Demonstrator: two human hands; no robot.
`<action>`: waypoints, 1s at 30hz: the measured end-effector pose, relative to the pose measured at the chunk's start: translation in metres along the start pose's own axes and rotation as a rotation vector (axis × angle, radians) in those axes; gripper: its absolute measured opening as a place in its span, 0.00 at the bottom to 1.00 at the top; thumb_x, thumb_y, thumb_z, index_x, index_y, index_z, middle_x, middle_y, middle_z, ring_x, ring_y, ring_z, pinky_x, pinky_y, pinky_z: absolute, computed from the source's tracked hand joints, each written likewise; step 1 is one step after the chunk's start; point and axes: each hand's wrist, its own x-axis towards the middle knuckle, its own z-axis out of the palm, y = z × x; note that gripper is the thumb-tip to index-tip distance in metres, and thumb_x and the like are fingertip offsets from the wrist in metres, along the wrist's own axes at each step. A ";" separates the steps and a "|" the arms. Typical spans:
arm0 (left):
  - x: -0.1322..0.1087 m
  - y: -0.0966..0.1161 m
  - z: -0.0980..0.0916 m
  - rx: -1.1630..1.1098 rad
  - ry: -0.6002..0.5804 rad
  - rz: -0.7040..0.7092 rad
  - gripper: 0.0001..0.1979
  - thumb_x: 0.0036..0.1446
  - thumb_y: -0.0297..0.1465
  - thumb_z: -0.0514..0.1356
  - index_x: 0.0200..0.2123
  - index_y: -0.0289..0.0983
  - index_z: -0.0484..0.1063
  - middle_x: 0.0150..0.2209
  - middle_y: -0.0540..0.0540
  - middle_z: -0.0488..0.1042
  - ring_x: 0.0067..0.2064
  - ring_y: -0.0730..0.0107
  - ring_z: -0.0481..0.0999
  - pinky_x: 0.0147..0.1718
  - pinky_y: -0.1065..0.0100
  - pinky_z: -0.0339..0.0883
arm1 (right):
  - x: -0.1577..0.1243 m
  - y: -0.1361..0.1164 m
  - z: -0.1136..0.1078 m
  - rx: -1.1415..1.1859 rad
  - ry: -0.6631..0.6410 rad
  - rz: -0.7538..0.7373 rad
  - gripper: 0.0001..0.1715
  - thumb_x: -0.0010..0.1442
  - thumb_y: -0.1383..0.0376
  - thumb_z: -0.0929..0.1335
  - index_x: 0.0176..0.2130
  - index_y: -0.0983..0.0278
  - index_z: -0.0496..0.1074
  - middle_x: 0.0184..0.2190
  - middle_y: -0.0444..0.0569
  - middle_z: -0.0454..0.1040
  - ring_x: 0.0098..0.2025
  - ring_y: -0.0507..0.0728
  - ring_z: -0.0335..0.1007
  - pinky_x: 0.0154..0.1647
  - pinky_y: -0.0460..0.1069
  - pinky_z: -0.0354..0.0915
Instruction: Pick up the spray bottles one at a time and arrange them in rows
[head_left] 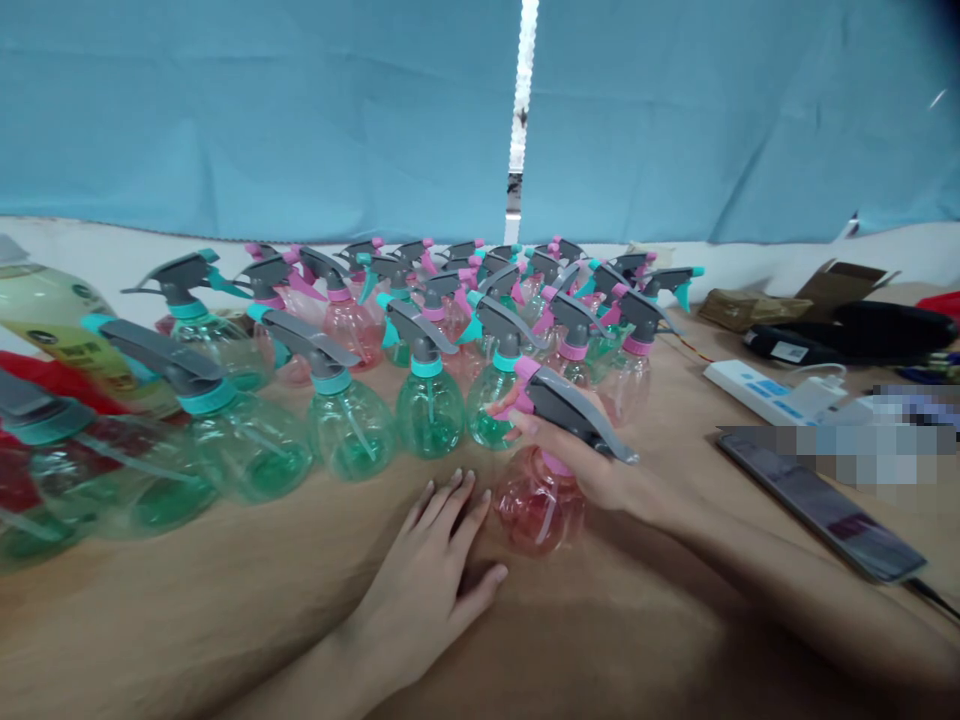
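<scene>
Within right grip [592,462] | pink spray bottle [534,505] | body below

Blue cloth [300,110] hangs behind the brown table [187,620], crossed by 1 bright vertical strip [523,90].

Soft, dim light; strip [523,90] glaring white; shadow under right forearm [780,570]; left-edge bottles [154,480] stretched (right patch [870,450] pixelated).

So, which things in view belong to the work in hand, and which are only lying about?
Seemingly part of the work:
pink trigger spray bottle, held by the right hand, beside the left hand
other trigger spray bottles, green and pink

Seemingly just lying about:
smartphone
white power strip
cardboard box
large yellow-labelled bottle
</scene>
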 end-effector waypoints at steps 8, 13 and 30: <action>0.001 -0.001 0.001 0.025 0.006 0.017 0.28 0.65 0.43 0.54 0.61 0.29 0.61 0.63 0.34 0.61 0.62 0.49 0.61 0.58 0.48 0.57 | 0.003 -0.002 -0.004 0.033 -0.063 -0.007 0.12 0.63 0.60 0.64 0.28 0.59 0.63 0.22 0.39 0.58 0.24 0.51 0.55 0.27 0.48 0.57; 0.001 -0.001 0.000 0.022 0.004 0.010 0.29 0.65 0.44 0.52 0.61 0.31 0.61 0.63 0.35 0.60 0.62 0.49 0.61 0.58 0.48 0.58 | 0.003 0.001 -0.003 0.054 -0.061 -0.017 0.14 0.63 0.58 0.63 0.27 0.58 0.61 0.22 0.40 0.59 0.25 0.52 0.54 0.27 0.49 0.56; 0.001 -0.002 0.003 0.037 0.016 0.013 0.28 0.65 0.44 0.52 0.61 0.30 0.61 0.63 0.34 0.61 0.62 0.49 0.61 0.58 0.48 0.58 | 0.001 0.001 -0.003 0.086 -0.059 0.019 0.06 0.60 0.59 0.67 0.33 0.58 0.69 0.28 0.41 0.69 0.27 0.51 0.64 0.30 0.48 0.64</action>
